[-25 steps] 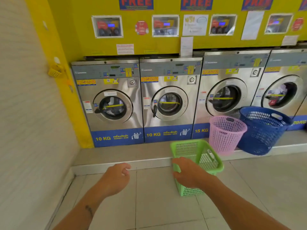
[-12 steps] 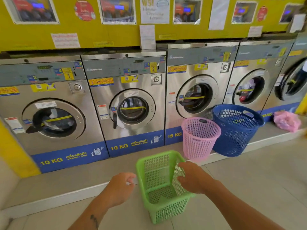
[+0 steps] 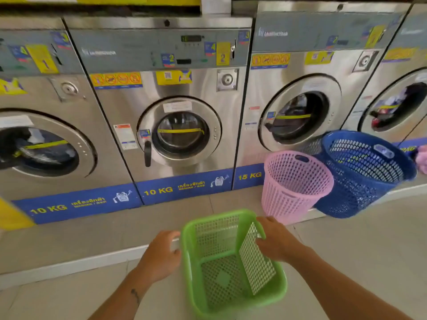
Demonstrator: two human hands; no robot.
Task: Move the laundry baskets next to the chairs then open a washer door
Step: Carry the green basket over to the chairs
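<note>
A green rectangular laundry basket (image 3: 221, 269) stands empty on the tiled floor right in front of me. My right hand (image 3: 275, 239) grips its right rim. My left hand (image 3: 161, 255) rests against its left rim, fingers curled at the edge. A pink round basket (image 3: 293, 188) and a larger blue basket (image 3: 365, 176) lean on the raised step to the right. Straight ahead is a 10 KG washer with its round door (image 3: 180, 132) shut and a black handle (image 3: 147, 153) on the door's left side.
A row of steel washers fills the wall; the left washer (image 3: 44, 146) and the 15 KG washer (image 3: 298, 116) hold laundry behind shut doors. A raised grey step (image 3: 92, 232) with a white edge runs along their base. A pink bundle (image 3: 421, 158) lies at far right.
I have moved closer to the washers and the view has dropped. My left hand has come to the green basket's left rim; my right hand still holds the right rim.
</note>
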